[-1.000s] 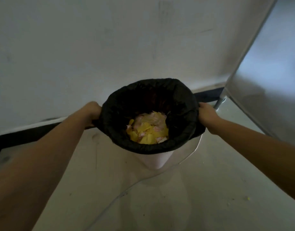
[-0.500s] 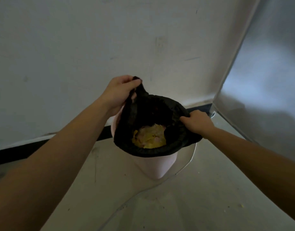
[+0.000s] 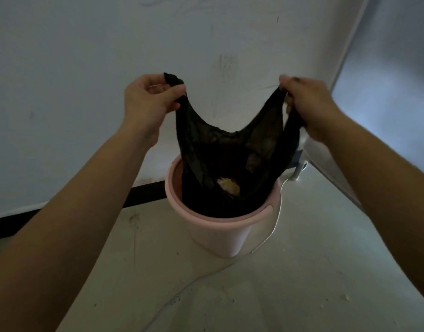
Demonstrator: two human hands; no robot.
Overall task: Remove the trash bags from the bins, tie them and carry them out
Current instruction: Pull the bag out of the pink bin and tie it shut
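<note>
1. Two hands, left hand and right hand, apart, each pinching a corner of thin black plastic trash bag.
2. Bag's base hidden inside round pink plastic bin; yellowish contents indistinct.

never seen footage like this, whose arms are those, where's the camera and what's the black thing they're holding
There is no machine here: these are a person's two bare arms, seen from one wide-angle camera worn on the head, looking forward and down. The left hand and the right hand each pinch one top corner of a black trash bag, raised above a pink bin that stands on a pale floor by a white wall. The bag's lower part sits inside the bin. Yellowish scraps show through its open mouth.
</note>
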